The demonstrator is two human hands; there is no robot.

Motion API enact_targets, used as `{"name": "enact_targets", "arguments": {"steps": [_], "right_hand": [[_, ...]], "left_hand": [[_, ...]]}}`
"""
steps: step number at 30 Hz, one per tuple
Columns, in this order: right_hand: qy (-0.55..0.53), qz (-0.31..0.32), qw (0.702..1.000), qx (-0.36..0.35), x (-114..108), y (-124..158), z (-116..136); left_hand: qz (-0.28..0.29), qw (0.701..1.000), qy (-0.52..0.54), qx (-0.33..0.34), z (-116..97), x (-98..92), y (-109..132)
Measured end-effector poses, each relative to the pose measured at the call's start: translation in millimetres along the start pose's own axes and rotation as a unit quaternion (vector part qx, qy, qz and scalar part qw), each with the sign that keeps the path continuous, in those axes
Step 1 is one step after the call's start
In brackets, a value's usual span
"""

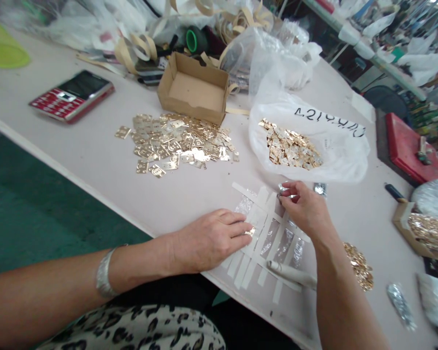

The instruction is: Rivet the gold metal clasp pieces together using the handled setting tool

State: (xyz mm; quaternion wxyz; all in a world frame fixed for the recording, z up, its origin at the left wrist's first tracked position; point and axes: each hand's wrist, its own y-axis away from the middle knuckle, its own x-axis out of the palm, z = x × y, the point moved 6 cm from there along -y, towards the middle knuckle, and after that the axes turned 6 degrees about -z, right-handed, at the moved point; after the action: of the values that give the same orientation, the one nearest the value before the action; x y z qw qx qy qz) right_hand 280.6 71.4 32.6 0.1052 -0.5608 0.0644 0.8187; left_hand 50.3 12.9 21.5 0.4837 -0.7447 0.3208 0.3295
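My left hand [211, 239] rests on the table edge, its fingers closed on a small gold metal plate [250, 232] pressed against a grid of white tape strips [263, 243]. My right hand [303, 206] is just right of it, fingers pinched on a small silvery piece [285, 190] at the far end of the strips. A heap of loose gold plates [177, 143] lies further out on the table. A white plastic bag [336, 146] holds more gold plates [290, 148].
An empty cardboard box [193, 87] stands behind the heap. A red phone [73, 95] lies at the far left. A white pen-like tool [290, 273] lies on the strips. More gold pieces [359, 267] sit at the right, by small foil packets [399, 304]. Bags and tape rolls clutter the back.
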Motion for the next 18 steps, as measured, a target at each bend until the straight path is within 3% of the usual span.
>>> {"name": "enact_targets", "arguments": {"steps": [12, 18], "right_hand": [[0.026, 0.029, 0.999, -0.015, -1.1, 11.9, -12.1], [-0.057, 0.016, 0.998, 0.020, -5.2, 20.4, -28.3]], "left_hand": [[0.009, 1.000, 0.003, -0.006, 0.9, 1.4, 1.2], [0.002, 1.000, 0.002, -0.002, 0.5, 0.3, 1.2]]}}
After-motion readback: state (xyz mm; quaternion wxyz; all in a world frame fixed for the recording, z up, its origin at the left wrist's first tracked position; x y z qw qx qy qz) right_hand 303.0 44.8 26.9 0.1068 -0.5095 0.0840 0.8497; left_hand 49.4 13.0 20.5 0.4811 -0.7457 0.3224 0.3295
